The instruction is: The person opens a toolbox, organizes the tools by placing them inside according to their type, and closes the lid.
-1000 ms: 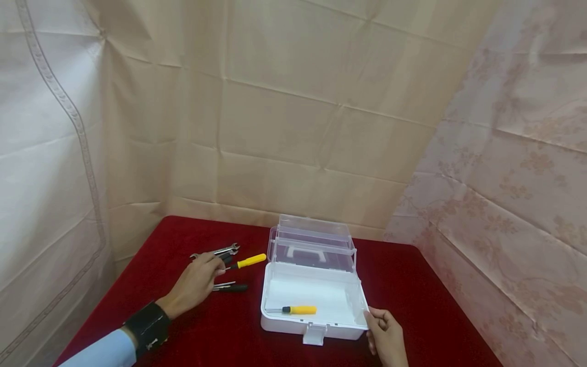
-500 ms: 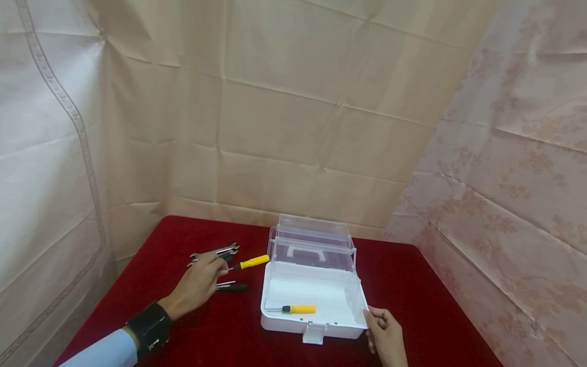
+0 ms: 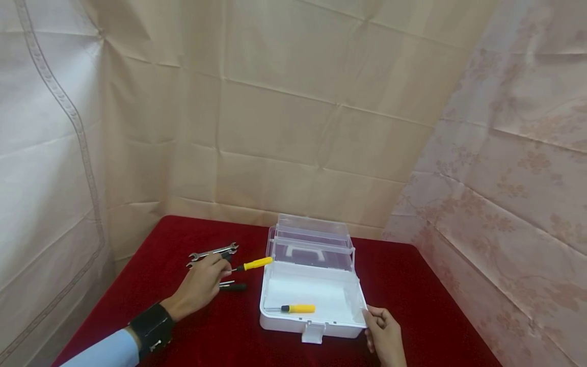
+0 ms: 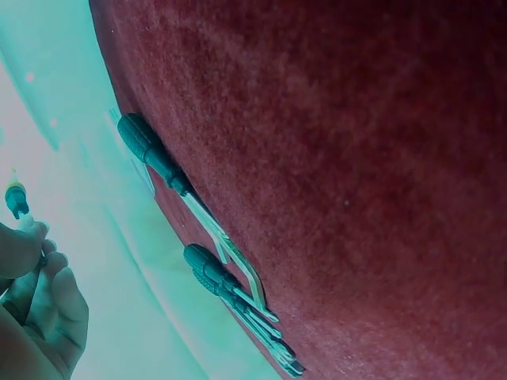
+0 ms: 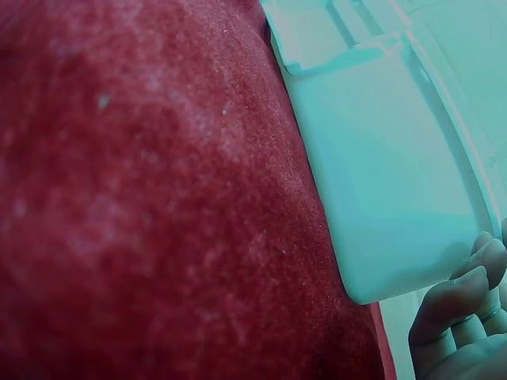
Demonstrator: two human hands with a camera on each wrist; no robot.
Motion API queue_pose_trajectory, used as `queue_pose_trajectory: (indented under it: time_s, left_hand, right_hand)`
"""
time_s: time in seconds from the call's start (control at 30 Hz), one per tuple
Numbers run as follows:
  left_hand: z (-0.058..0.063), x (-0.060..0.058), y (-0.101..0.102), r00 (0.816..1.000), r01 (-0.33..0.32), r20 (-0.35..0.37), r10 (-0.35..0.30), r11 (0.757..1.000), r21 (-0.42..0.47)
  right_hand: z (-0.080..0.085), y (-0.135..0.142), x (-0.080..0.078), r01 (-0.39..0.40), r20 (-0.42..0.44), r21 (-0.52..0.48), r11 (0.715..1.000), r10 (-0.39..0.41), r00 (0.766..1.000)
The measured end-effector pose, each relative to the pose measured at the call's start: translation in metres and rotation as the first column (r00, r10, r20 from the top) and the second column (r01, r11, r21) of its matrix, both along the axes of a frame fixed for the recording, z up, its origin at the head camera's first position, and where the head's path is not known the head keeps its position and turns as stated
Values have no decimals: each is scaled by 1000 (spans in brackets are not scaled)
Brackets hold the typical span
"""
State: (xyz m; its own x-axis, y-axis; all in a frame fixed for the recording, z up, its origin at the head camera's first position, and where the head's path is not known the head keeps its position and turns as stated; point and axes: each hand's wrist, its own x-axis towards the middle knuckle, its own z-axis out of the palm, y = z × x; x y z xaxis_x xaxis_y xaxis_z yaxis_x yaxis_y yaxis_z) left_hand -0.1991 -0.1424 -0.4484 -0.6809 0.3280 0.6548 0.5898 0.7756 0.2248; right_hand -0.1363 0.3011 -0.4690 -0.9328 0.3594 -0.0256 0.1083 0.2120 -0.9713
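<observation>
My left hand [image 3: 204, 283] pinches a yellow-handled screwdriver [image 3: 258, 263] by its metal shaft, the handle pointing right toward the white toolbox [image 3: 275, 322]. In the left wrist view, the dark collar of this screwdriver [image 4: 16, 199] shows beyond the fingertips. A second yellow-handled screwdriver [image 3: 301, 309] lies inside the box along its front wall. With thumb and fingers, my right hand [image 3: 386, 334] grips the box's front right corner; the right wrist view shows those fingers [image 5: 455, 297] at the white wall. The clear lid [image 3: 316, 235] stands open at the back.
Left of the box lie open-ended wrenches [image 3: 213, 252] and a black-handled screwdriver [image 3: 234, 287] on the red tablecloth [image 3: 390, 275]. Other dark-handled tools [image 4: 207, 265] show in the left wrist view. Beige curtains [image 3: 275, 127] hang behind the table.
My left hand has moved slightly right with the screwdriver, whose handle end now overlaps the box's left back corner. My right hand stays at the box corner.
</observation>
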Motion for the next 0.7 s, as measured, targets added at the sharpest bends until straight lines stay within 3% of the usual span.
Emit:
queue_pose_trajectory:
  time_s: [0.7]
  left_hand:
    - [2, 4, 11, 995, -6, 101, 8, 1000, -20]
  right_hand:
    - [3, -3, 0, 11, 23, 18, 1000, -11, 1000]
